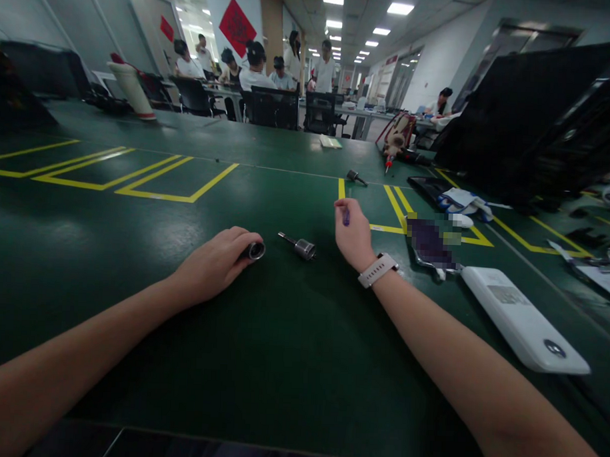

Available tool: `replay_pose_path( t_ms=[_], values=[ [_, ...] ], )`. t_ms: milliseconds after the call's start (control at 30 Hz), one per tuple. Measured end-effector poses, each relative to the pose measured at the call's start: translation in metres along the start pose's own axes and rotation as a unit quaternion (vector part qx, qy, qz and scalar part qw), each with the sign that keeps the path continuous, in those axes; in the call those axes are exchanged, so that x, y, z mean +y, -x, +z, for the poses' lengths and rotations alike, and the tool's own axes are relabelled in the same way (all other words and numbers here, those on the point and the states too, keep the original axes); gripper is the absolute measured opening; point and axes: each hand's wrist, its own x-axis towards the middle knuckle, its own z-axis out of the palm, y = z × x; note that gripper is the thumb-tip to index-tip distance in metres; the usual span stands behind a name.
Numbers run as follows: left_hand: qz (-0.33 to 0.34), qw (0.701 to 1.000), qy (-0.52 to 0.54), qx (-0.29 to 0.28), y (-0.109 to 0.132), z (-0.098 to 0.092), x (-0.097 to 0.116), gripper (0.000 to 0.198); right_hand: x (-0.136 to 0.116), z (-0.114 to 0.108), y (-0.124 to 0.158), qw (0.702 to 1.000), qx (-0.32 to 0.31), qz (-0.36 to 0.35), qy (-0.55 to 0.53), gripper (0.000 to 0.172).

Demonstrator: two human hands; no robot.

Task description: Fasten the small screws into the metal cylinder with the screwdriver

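Note:
My left hand (218, 262) is closed around a dark cylinder (256, 251), whose round hollow end faces right. Between my hands, a dark metal part with a thin shaft (304, 248) lies on the green table (280, 361). My right hand (352, 231), with a light watch band at the wrist, is closed around a small purple thing (346, 216) that is mostly hidden by the fingers. Beyond the right hand, a second dark metal part (354, 176) rests on the table.
Right of my right arm are a white power bank (524, 319), a blurred phone-like object (432, 243), a cloth (464, 203) and a dark monitor (529, 116). A cup (132, 89) stands far left. Several people sit or stand in the background.

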Motion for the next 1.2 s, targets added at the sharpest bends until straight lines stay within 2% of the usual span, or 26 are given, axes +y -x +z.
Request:
replay_pose_path(
  t_ms=[67,167,267,433,567,700,900,1067,1200],
  values=[
    [-0.011,1.000,-0.009,-0.004,-0.003,-0.002,-0.005,0.028,0.016,-0.005,-0.012,0.996,0.013,0.080,0.027,0.027],
    [-0.034,0.999,-0.024,-0.003,-0.006,-0.004,-0.014,0.030,0.039,-0.004,-0.031,0.991,0.010,0.128,0.041,0.032],
    [-0.048,0.998,-0.037,-0.004,-0.006,-0.008,-0.023,0.032,0.052,0.007,-0.052,0.985,-0.005,0.165,0.054,0.033],
    [-0.069,0.996,-0.049,-0.026,-0.003,-0.014,-0.034,0.035,0.055,0.028,-0.083,0.980,-0.044,0.181,0.075,0.031],
    [-0.069,0.996,-0.052,-0.037,-0.003,-0.017,-0.035,0.038,0.049,0.039,-0.088,0.980,-0.086,0.148,0.096,0.028],
    [-0.081,0.995,-0.051,-0.039,-0.002,-0.017,-0.034,0.039,0.042,0.038,-0.078,0.981,-0.137,0.078,0.117,0.021],
    [-0.089,0.994,-0.050,-0.036,-0.001,-0.016,-0.034,0.036,0.034,0.016,-0.046,0.971,-0.204,-0.008,0.126,0.016],
    [-0.086,0.994,-0.055,-0.034,-0.002,-0.017,-0.031,0.035,0.020,-0.009,-0.004,0.963,-0.238,-0.040,0.123,0.014],
    [-0.080,0.994,-0.058,-0.034,-0.001,-0.017,-0.026,0.034,0.005,-0.034,0.042,0.957,-0.256,-0.050,0.123,0.016]
  ],
)
